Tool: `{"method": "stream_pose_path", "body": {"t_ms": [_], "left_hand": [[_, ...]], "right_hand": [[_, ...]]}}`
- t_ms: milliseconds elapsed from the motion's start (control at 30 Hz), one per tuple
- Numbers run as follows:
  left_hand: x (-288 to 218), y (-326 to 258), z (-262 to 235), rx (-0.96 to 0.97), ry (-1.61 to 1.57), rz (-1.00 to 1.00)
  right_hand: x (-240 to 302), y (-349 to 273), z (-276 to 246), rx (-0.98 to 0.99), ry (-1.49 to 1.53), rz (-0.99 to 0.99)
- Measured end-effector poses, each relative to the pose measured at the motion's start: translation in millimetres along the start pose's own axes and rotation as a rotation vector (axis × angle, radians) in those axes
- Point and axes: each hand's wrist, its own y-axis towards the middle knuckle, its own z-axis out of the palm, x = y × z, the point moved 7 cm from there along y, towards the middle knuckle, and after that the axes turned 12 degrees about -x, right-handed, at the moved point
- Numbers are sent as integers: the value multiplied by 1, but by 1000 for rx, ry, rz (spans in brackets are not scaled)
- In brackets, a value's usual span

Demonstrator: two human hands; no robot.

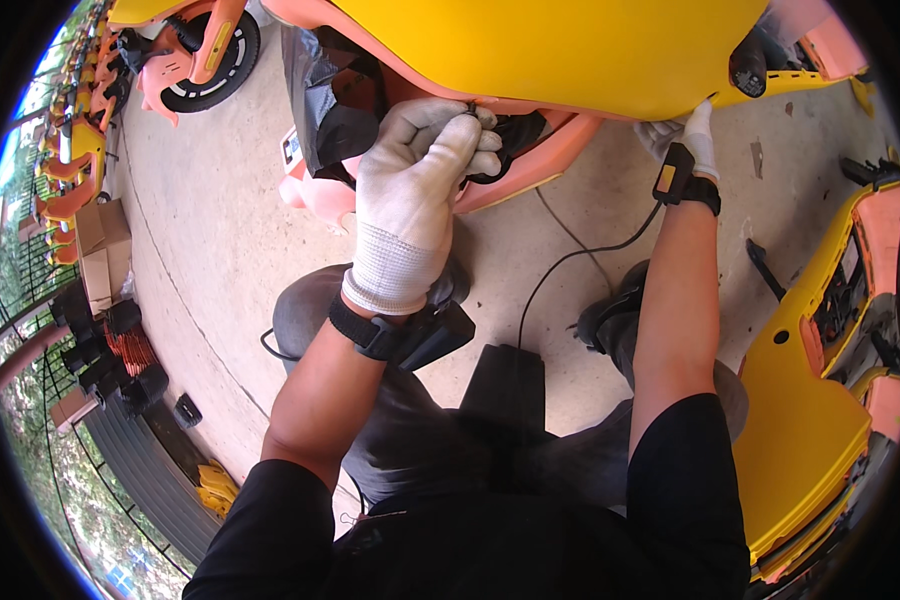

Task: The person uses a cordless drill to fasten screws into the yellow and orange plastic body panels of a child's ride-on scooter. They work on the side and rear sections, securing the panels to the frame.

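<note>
Pinching narrowly with the left hand (418, 160) by a yellow panel (550, 50), touching its edge with the right hand (697, 138), hold unclear, away from orange-red strands (130, 352) among black containers (145, 388).

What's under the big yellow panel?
Below the yellow panel, a pink body section and crumpled dark plastic show. The left grip partly blocks the view; whatever lies deeper is covered.

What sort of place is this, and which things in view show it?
Probably a scooter or motorbike repair or assembly area: a large yellow body panel, a black-tyred wheel, and a row of what look like yellow-and-orange vehicles.
</note>
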Motion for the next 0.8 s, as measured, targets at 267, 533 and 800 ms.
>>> {"method": "stream_pose_path", "body": {"t_ms": [267, 533, 800], "left_hand": [[0, 2, -2, -30, 70, 28], [-2, 1, -2, -82, 134, 65], [-3, 3, -1, -119, 299, 102]], "right_hand": [[-1, 5, -1, 24, -35, 35], [-2, -11, 5, -42, -2, 30], [-3, -4, 4, -13, 1, 32]]}}
